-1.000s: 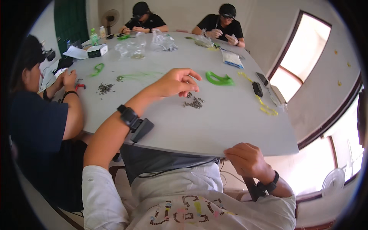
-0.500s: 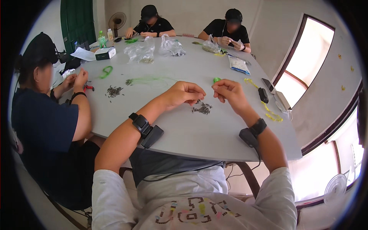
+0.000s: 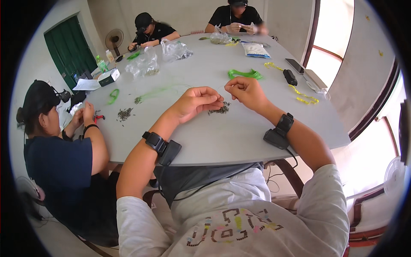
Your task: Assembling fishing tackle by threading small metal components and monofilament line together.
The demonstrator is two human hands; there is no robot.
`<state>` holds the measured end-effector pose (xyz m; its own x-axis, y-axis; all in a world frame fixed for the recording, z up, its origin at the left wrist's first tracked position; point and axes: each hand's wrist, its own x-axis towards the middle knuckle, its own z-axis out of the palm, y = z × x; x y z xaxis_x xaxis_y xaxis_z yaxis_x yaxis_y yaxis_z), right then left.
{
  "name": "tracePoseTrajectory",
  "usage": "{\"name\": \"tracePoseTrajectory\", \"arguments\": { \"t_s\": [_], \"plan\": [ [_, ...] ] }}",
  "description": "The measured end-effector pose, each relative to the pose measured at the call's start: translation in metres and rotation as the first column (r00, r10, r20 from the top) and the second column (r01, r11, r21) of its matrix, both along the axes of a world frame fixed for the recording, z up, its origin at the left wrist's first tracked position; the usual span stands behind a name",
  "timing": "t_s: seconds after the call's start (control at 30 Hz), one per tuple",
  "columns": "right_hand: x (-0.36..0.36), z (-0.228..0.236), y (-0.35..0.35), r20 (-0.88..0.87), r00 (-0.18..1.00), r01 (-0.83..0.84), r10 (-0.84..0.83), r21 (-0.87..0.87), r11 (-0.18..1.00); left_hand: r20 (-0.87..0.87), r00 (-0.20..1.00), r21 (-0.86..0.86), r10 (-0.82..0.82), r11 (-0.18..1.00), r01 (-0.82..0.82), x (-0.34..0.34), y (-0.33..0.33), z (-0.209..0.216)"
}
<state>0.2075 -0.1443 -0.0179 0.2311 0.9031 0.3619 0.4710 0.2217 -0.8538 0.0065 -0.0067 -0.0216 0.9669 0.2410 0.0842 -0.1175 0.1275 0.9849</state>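
Note:
Both of my hands are raised a little above the grey table [image 3: 201, 145], their fingertips a short gap apart. My left hand [image 3: 198, 103] is closed, thumb against the fingers; whatever it pinches is too small to see. Right beside its fingertips is a small heap of dark, slim pieces [image 3: 220, 109], partly covered by that hand. My right hand [image 3: 248, 92] is pinched too, thumb to forefinger, and I cannot make out what is in it. Just beyond the right hand lies a bundle of bright green strands [image 3: 244, 74].
Left of my hands lie another dark heap [image 3: 125, 114], loose green strands [image 3: 156, 94] and a green loop [image 3: 113, 96]. Clear plastic bags [image 3: 175, 50], a white packet [image 3: 255, 50], a phone [image 3: 294, 65] and a yellow cord [image 3: 305, 101] lie farther off. Three other people sit around the table.
The view has tilted and shifted. My hands stay pinched, with the right one drawn slightly away from the left. The green bundle, mostly hidden before, now shows beyond the right hand.

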Motion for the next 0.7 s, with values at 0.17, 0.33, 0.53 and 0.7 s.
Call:
{"name": "tracePoseTrajectory", "arguments": {
  "t_s": [0.17, 0.33, 0.53, 0.7],
  "plan": [
    [-0.002, 0.008, -0.005, -0.006, 0.998, -0.066, 0.066, -0.033, 0.997, 0.016, 0.992, 0.113, 0.125, 0.986, -0.126, -0.003, 0.005, -0.007],
    [-0.005, 0.011, -0.006, -0.036, 0.996, -0.077, 0.079, 0.038, 0.996, 0.125, 0.992, 0.095, 0.035, 0.994, -0.047, 0.0, -0.002, -0.001],
    [0.017, 0.009, 0.005, 0.085, 0.989, 0.103, -0.122, 0.203, 0.974, 0.074, 0.997, -0.023, 0.034, 0.999, -0.033, -0.003, 0.004, -0.001],
    [0.042, 0.014, -0.003, 0.496, 0.818, 0.24, -0.291, 0.165, 0.957, 0.096, 0.994, -0.036, 0.058, 0.998, -0.055, -0.003, 0.002, 0.0]
  ]
}}
